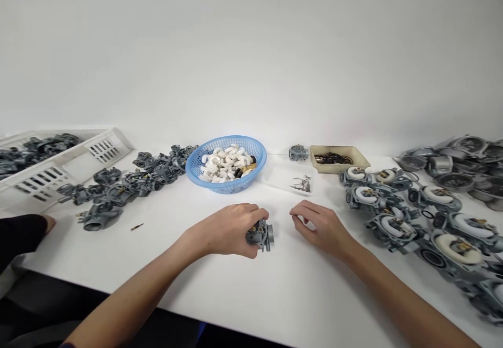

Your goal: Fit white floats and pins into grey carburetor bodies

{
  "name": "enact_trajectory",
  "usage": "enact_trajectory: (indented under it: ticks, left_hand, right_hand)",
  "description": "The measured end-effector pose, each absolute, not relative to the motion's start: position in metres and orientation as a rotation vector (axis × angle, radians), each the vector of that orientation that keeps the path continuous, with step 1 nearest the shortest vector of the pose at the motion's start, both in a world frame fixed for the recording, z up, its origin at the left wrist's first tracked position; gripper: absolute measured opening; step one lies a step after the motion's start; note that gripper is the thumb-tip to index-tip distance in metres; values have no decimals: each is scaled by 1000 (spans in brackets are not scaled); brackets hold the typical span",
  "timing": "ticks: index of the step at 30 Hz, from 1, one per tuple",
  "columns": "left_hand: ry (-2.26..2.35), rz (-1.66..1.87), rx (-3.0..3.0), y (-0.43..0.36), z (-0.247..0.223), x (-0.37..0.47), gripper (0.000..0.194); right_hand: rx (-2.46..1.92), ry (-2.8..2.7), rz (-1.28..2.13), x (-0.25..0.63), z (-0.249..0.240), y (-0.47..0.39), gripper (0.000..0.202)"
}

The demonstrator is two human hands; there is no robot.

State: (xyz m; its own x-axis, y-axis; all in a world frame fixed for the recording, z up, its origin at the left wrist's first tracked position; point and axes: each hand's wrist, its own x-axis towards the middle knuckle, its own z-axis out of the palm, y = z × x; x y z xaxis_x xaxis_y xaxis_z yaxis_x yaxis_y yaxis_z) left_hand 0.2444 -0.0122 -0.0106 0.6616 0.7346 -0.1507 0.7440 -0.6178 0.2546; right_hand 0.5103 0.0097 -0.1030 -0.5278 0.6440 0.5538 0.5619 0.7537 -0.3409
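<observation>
My left hand (236, 230) is wrapped round a grey metal carburetor body (260, 236) on the white table, in the middle of the view. Part of the body is hidden under the fingers. To its right my right hand (320, 227) hovers low over the table, thumb and forefinger curled close together; whether something small is between their tips cannot be made out. Beyond the hands are a blue basket (227, 186) of white floats and a clear tray (271, 180) with small metal pins.
Loose carburetor bodies (120, 193) lie at the left beside a white crate (74, 164). Bodies with white floats (396, 227) fill the right, with metal bowls (456, 180) behind. A beige box (338, 167) holds dark rings. A person's sleeve (23, 232) shows at the left edge.
</observation>
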Motion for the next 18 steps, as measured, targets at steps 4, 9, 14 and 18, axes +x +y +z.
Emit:
enact_trajectory:
  ticks: [4, 9, 14, 18]
  left_hand:
    - [1130, -27, 2621, -5, -15, 258, 46]
    - [1072, 3, 2675, -2, -17, 264, 40]
    - [1043, 155, 2680, -5, -27, 257, 47]
    - [1055, 278, 2570, -7, -38, 243, 62]
  right_hand:
    - [-923, -2247, 162, 513, -105, 15, 21]
    - [-919, -2274, 238, 510, -106, 11, 18]
    - [-891, -2336, 403, 505, -100, 2, 17]
    - [-964, -2411, 736, 498, -94, -2, 26]
